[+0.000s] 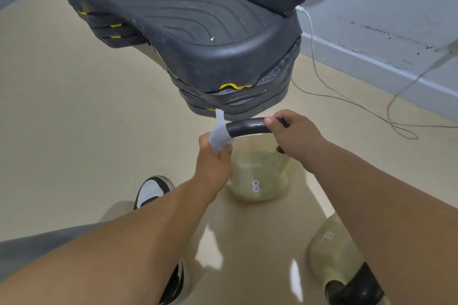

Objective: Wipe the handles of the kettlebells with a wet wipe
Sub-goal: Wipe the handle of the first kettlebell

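Observation:
A pale yellow kettlebell (257, 181) marked 8 stands on the floor in the middle of the head view. Its black handle (247, 127) arches across the top. My left hand (215, 153) grips the handle's left end through a white wet wipe (219, 135), and a strip of the wipe sticks up above the fingers. At the handle's right end, my right hand (292, 136) is closed around the bar. A second pale kettlebell (329, 252), also marked 8, lies tilted at the lower right, partly hidden behind my right forearm, with its black handle (357, 287) toward the bottom edge.
A stack of black step platforms (178, 25) with yellow lettering stands just beyond the kettlebell. A dark phone (271, 0) lies on its far right corner, and a white charging cable (347, 99) trails across the beige floor to the grey wall. My shoes (151, 193) are at the lower left.

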`<control>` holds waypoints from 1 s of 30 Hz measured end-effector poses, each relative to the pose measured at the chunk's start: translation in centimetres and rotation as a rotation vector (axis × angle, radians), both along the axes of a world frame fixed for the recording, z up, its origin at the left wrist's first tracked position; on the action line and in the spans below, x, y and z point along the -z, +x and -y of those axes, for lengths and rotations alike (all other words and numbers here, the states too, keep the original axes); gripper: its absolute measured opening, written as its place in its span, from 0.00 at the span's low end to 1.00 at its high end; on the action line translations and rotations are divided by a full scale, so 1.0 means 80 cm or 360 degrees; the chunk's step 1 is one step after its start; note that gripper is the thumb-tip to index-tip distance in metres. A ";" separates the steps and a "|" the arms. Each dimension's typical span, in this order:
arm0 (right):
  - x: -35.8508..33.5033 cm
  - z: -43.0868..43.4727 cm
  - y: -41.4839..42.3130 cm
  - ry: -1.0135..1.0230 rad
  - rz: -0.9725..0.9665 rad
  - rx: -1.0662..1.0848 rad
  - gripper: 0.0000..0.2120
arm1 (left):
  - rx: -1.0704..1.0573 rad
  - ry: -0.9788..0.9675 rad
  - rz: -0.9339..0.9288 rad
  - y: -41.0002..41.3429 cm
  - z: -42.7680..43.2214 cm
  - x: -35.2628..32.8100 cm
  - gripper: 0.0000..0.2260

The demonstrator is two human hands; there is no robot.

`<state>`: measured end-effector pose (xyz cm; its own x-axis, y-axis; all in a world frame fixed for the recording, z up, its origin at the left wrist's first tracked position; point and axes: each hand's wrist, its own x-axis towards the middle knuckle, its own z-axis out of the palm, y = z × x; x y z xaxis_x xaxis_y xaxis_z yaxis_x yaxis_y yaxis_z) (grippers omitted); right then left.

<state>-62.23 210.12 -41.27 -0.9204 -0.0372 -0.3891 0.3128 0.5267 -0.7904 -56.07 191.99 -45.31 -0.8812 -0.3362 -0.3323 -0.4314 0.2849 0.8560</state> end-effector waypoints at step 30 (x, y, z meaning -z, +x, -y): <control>-0.021 -0.050 0.043 -0.0480 0.0361 0.0295 0.11 | 0.0995 -0.0076 0.0326 -0.005 -0.077 -0.075 0.09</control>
